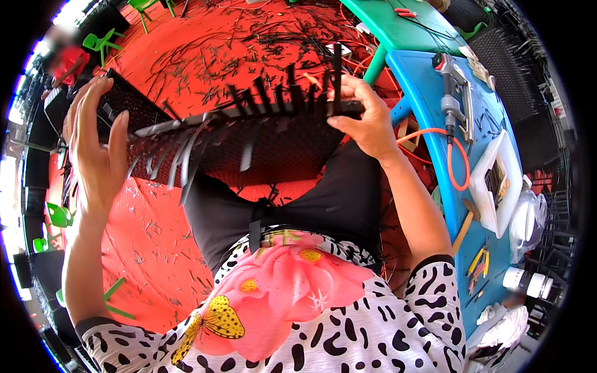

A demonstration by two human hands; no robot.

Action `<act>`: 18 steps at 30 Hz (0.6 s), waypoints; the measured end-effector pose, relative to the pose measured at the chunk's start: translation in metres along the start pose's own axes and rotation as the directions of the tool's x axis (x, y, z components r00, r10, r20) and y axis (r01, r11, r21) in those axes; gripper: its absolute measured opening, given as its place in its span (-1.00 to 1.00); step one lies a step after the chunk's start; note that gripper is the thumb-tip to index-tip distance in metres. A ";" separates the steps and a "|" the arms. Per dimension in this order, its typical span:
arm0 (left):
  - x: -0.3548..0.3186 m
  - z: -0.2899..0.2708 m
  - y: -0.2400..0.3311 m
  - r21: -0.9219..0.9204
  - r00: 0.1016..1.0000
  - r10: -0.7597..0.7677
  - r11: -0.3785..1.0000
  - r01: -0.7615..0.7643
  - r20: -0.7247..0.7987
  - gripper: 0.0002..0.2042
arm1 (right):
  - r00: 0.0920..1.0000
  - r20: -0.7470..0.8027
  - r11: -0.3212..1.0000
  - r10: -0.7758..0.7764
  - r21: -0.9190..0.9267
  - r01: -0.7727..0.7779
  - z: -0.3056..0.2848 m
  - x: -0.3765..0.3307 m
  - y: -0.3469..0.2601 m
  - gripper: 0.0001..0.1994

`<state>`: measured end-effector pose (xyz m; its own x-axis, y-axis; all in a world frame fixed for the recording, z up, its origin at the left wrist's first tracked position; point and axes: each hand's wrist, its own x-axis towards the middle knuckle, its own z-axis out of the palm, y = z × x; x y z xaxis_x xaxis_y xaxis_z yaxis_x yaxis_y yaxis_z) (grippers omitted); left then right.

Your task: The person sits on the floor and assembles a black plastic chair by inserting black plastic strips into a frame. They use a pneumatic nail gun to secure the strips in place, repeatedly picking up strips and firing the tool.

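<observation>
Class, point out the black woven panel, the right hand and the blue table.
Black woven panel (280, 148), head view: its mesh face.
Right hand (372, 126), head view: near the thumb's base.
Blue table (423, 87), head view: bare tabletop.

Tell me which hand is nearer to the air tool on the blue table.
Right. The right hand, at the right end of the black woven piece, is left of the air tool; the left hand is farther left, by the piece's other end.
</observation>
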<state>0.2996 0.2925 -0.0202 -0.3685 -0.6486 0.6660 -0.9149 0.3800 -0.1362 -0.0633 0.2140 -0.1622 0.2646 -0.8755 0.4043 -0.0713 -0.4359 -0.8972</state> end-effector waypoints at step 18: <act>0.034 0.115 0.160 -0.382 0.815 0.528 0.720 -0.579 -0.240 -0.78 | 0.996 -0.081 0.954 0.047 0.300 -0.020 0.021 0.011 -0.046 -0.87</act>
<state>0.1214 0.2557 -0.1039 -0.7436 -0.1698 0.6467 -0.3825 0.9014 -0.2032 -0.0373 0.2288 -0.1206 0.1823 -0.9088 0.3752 0.2156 -0.3354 -0.9171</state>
